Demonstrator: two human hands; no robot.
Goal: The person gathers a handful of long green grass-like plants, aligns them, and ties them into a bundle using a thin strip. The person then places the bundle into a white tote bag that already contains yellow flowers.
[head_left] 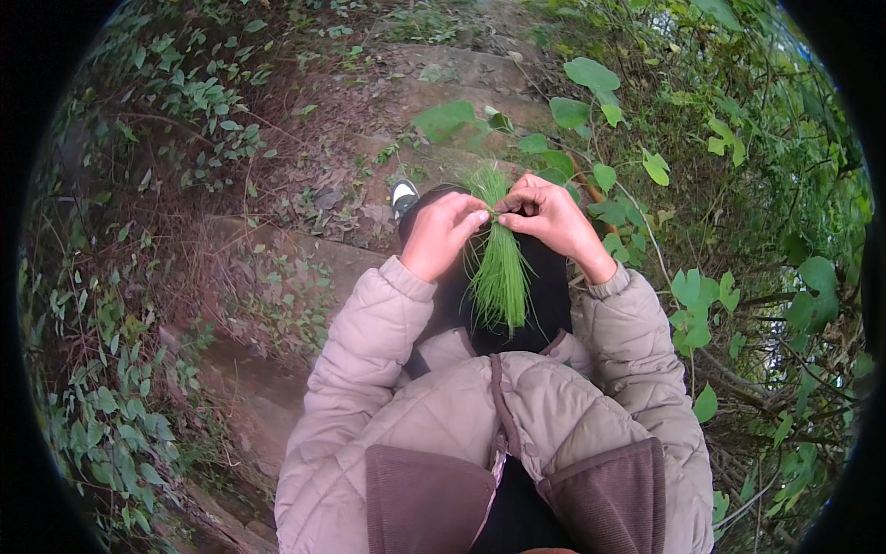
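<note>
A bundle of long, thin green grass (499,282) lies across my dark-trousered lap, its blades fanning out toward me and a shorter tuft spreading away beyond my hands. At its narrow middle my left hand (446,231) pinches with thumb and forefinger from the left. From the right, my right hand (552,216) pinches the same spot, its fingers curled. The two thumbs nearly meet there. Whether a separate strand is wrapped around the bundle between my fingertips is too small to make out.
Stone steps (318,249) strewn with dry leaves run ahead and to the left. One dark shoe with white (403,196) shows beyond my left hand. Leafy vines (591,111) hang close on the right, and low shrubs (198,115) grow along the left.
</note>
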